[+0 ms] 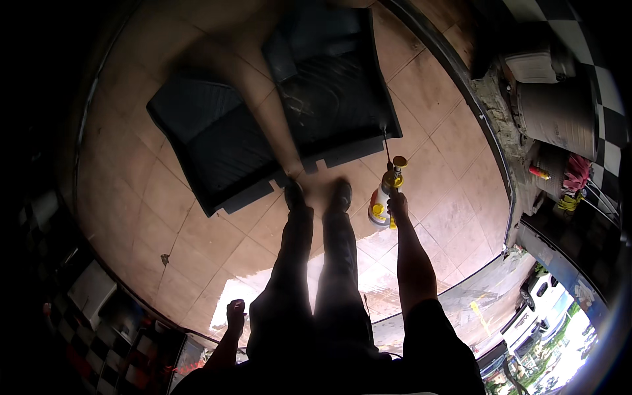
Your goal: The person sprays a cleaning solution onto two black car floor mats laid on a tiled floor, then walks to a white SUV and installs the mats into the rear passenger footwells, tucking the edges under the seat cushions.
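My right hand [397, 204] is wrapped round the grip of a hand pump sprayer [378, 207] with a pale body and yellow parts. Its thin nozzle reaches forward to the near right corner of a black car floor mat [329, 99]. A second black floor mat [217, 145] lies to the left of that one, both flat on the tiles with raised edges. At my left side hangs my left hand [236, 311], curled closed, with nothing visible in it. My feet stand just behind the mats' near edges.
Tan floor tiles [447, 171] surround the mats, bounded by a dark curved edge on the right. Beyond it stand a large drum-like container [556, 115], red and yellow cloths [576, 174] and a small red can [540, 172]. A vehicle [536, 316] shows outside, lower right.
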Demonstrator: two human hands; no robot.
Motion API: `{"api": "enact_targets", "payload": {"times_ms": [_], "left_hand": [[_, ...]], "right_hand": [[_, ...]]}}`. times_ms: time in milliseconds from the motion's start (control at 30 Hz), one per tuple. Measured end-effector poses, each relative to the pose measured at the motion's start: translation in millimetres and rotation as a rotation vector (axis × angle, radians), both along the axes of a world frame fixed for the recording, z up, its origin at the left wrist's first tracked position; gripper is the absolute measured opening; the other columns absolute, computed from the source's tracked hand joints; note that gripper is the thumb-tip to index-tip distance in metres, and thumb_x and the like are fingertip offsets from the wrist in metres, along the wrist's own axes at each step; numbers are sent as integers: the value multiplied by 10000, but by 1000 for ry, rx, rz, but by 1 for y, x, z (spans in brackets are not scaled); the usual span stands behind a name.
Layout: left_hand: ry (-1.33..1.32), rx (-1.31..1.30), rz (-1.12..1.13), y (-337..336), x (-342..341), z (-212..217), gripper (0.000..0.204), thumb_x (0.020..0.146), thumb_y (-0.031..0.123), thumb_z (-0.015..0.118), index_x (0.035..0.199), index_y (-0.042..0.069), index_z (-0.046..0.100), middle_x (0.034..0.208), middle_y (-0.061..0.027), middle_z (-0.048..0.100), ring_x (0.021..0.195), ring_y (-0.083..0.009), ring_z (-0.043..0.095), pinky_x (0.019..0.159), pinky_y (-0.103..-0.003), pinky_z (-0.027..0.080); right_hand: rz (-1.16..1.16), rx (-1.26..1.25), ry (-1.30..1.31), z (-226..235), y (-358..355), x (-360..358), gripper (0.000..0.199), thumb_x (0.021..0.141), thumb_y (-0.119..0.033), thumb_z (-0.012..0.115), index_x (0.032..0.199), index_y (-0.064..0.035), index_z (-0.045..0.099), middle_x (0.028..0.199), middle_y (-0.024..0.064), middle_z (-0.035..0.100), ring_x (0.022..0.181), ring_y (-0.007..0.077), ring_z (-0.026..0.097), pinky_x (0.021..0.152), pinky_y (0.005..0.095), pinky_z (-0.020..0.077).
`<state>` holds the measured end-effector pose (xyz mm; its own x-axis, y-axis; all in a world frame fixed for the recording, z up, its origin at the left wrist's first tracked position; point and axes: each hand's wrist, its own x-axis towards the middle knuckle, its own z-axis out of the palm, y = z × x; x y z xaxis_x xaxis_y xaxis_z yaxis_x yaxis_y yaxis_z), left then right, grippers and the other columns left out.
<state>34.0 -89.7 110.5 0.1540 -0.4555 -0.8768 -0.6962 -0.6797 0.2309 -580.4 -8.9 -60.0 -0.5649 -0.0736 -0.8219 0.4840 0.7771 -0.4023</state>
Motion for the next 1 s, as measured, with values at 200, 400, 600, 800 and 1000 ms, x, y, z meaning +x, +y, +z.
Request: {"api": "enact_targets", "payload": {"times_ms": [200, 400, 600, 800, 1000], "left_hand": [[-26, -10, 32, -2, -12, 10, 192, 825, 187, 552, 956, 46, 563, 884, -72, 553, 775, -159, 544, 590, -292, 490], [13, -27, 119, 13, -16, 7, 181, 816, 170, 568, 935, 34, 578, 845, -73, 572, 752, -159, 559, 595, -294, 496], [116, -116, 97, 19, -21, 1, 186, 828, 180, 552, 909, 17, 591, 802, -69, 591, 720, -152, 569, 577, -278, 494], [8, -165, 196, 54, -5, 13, 198, 841, 208, 525, 955, 52, 567, 891, -67, 566, 791, -152, 552, 591, -289, 492], [-24, -79, 312, 140, 17, 28, 222, 846, 267, 549, 1014, 121, 550, 838, -1, 493, 771, -122, 495, 669, -345, 483]], "right_hand": [[112, -51, 93, 0, -95, -45, 464, 823, -506, 474, 811, -42, 505, 601, 23, 482, 456, 111, 459, 410, 258, 394], [222, -74, 36, 32, -153, -58, 441, 831, -501, 459, 812, -63, 506, 607, 15, 475, 487, 109, 462, 455, 257, 406], [688, -108, 8, 51, -143, 1, 658, 877, -557, 301, 990, 32, 572, 837, 189, 620, 824, 279, 607, 697, 373, 449], [1089, -83, 128, 11, -3, 65, 468, 910, -413, 357, 1051, -5, 537, 808, 140, 610, 735, 224, 596, 649, 339, 461], [512, 174, -276, 17, 130, 70, 589, 810, -603, 426, 799, -25, 539, 592, 93, 543, 476, 217, 530, 460, 353, 441]]}}
